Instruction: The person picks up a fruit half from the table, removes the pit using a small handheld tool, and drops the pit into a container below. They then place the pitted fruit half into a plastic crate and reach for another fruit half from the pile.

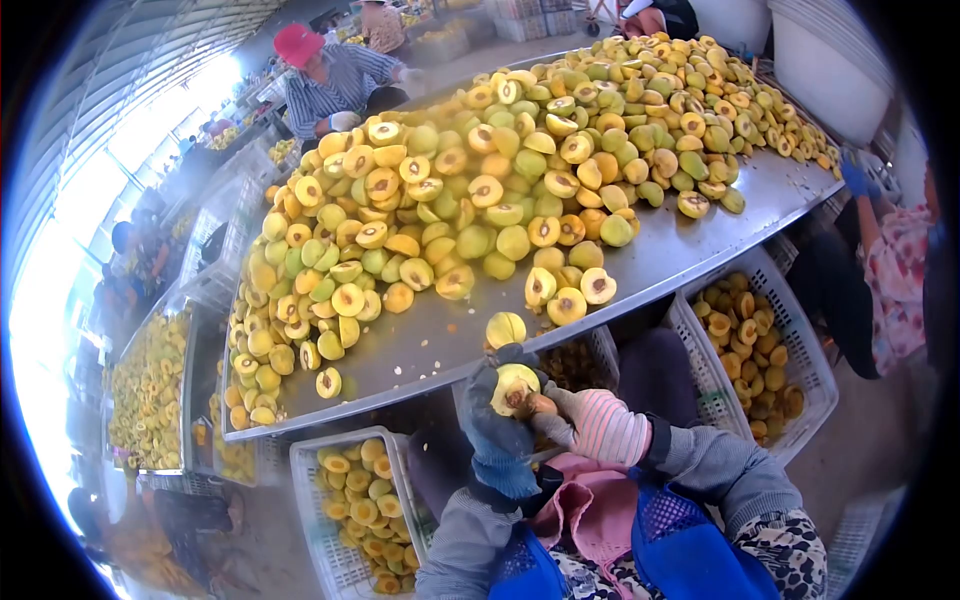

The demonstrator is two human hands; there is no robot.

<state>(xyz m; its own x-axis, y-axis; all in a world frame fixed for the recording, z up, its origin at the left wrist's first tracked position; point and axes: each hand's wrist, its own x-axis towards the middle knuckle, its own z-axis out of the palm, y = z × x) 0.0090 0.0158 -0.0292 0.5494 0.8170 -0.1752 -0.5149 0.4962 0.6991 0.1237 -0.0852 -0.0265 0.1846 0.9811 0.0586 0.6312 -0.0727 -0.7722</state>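
Observation:
My left hand (492, 420), in a dark blue-grey glove, is closed around a peach half (514, 388), its cut face with the brown stone turned up. Closed fingers of my right hand (600, 424), in a pink-striped white glove, come in at the right side of that half. A small brownish piece shows at the right fingertips; I cannot tell what it is. Just above my left glove, another peach half (506, 329) overlaps the near edge of the metal table (430, 345). A large heap of yellow-green peach halves (470, 190) covers much of the tabletop.
White crates of peach halves stand below the table, one at left (300, 480) and one at right (815, 400). Between my knees is a crate with dark bits (575, 365). A person in a red cap (335, 80) works across the table; another in a floral top (900, 280) sits right.

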